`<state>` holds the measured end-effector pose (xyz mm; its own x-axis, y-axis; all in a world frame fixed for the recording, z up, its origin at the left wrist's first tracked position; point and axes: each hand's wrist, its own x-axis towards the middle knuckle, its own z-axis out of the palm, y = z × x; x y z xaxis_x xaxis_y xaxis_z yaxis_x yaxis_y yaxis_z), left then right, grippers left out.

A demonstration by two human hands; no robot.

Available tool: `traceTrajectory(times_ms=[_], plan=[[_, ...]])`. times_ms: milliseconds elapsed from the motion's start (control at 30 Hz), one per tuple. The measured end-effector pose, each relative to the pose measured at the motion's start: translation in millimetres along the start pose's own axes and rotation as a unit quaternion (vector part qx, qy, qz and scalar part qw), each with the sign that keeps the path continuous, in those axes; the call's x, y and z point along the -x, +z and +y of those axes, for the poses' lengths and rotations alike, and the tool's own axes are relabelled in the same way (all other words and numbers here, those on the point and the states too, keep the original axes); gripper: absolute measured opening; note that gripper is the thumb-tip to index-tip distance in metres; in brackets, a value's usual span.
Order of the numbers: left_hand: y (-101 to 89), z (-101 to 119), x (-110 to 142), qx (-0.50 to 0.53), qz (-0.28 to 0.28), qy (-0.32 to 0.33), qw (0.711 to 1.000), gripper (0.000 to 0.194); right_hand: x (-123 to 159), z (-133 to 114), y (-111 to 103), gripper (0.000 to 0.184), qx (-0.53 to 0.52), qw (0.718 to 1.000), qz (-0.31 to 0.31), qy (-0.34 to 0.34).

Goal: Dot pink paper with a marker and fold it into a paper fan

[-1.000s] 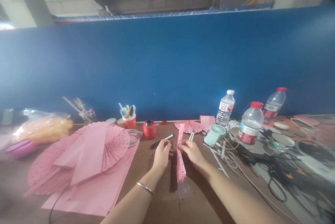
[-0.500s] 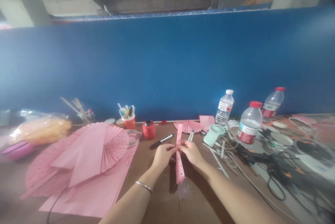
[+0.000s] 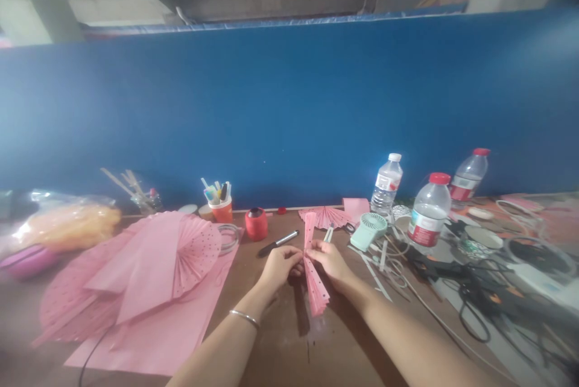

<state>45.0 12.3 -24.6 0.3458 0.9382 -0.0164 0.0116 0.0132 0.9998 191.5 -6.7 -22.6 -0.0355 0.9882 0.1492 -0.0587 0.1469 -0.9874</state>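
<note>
A pink dotted paper strip (image 3: 315, 283), folded like an accordion, stands on edge on the brown table (image 3: 280, 339) in front of me. My left hand (image 3: 279, 265) and my right hand (image 3: 332, 261) both pinch it at its middle. Its near end fans out slightly; its far end points toward the blue wall. A silver bangle sits on my left wrist.
Finished pink paper fans and sheets (image 3: 149, 266) lie at the left. A black marker (image 3: 277, 242), a red spool (image 3: 256, 223) and an orange pen cup (image 3: 221, 208) stand beyond my hands. A mint hand fan (image 3: 370, 229), water bottles (image 3: 427, 209) and tangled cables (image 3: 479, 296) crowd the right.
My left hand moved in and closed on the strip's middle beside my right hand. The near half of the strip has tilted right and spread open a little.
</note>
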Motion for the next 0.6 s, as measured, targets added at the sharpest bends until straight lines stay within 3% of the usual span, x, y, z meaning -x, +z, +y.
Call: traceTrajectory(times_ms=[333,600], plan=[[1.1,1.9,3.4,-0.115,0.023,0.055,0.992,0.016,-1.4,3.8,-2.9,0.011,-0.041,0.999,-0.031,0.016],[-0.8,0.0,2.3,-0.133,-0.012,0.051,0.990,0.019,-1.4,2.2,-2.2,0.010,-0.044,0.998,-0.009,0.034]])
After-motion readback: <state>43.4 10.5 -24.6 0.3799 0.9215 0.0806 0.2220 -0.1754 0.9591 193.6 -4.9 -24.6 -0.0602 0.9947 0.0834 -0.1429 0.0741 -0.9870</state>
